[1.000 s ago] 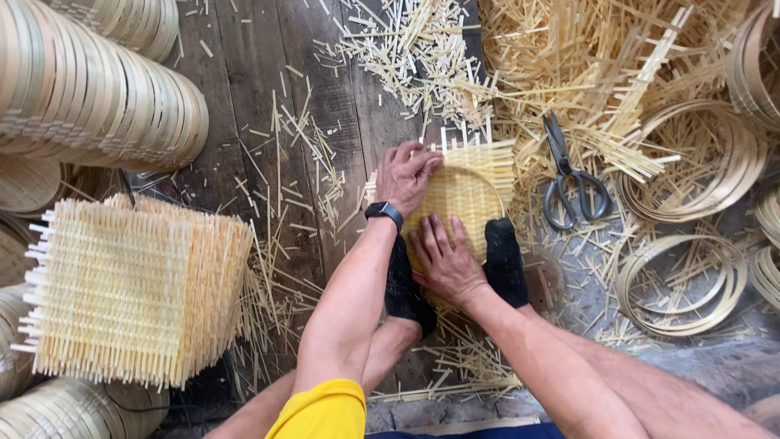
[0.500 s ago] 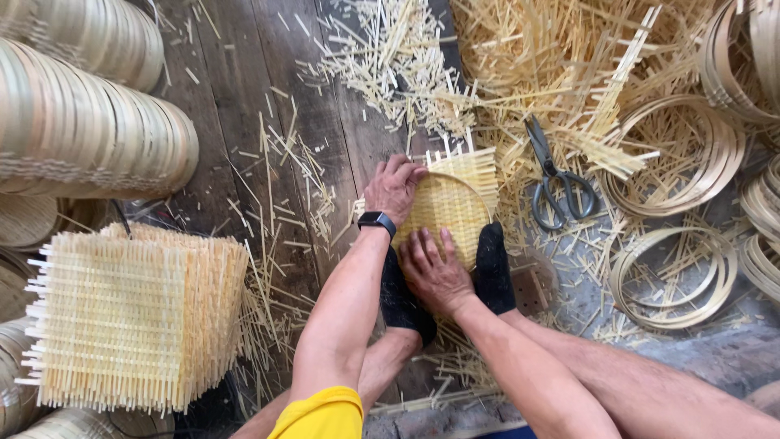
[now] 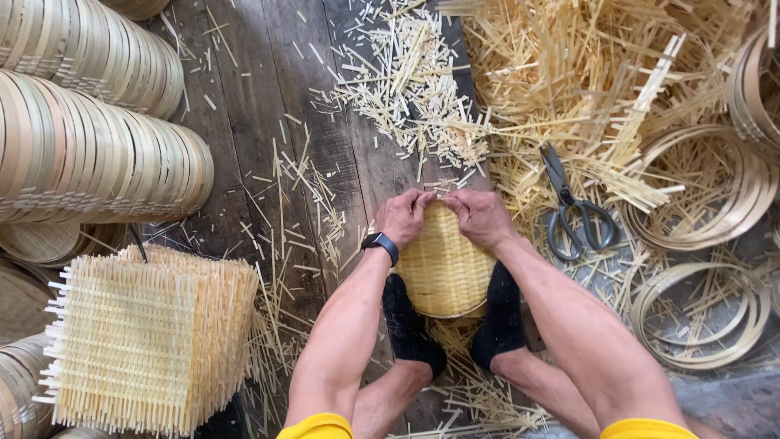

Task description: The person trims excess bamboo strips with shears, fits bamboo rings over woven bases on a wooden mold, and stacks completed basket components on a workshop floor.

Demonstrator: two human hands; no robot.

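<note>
Both hands have shifted to the far edge of the woven bamboo tray [image 3: 443,272]: a moment ago the right hand [image 3: 481,218] pressed on its near part, and loose strip ends stood along the far rim. Now the left hand [image 3: 402,218] and the right meet at that rim, fingers clenched on it, and the edge looks tucked in. The tray lies on the wooden floor [image 3: 244,122] between two black-socked feet [image 3: 410,325], roughly round, its slightly longer axis running away from the person. Scissors [image 3: 573,207] lie just right.

Dark plank floor [image 3: 244,122], strewn bamboo offcuts [image 3: 406,81]; scissors [image 3: 573,207], loose hoops [image 3: 699,313], stacked woven squares [image 3: 154,341]
</note>
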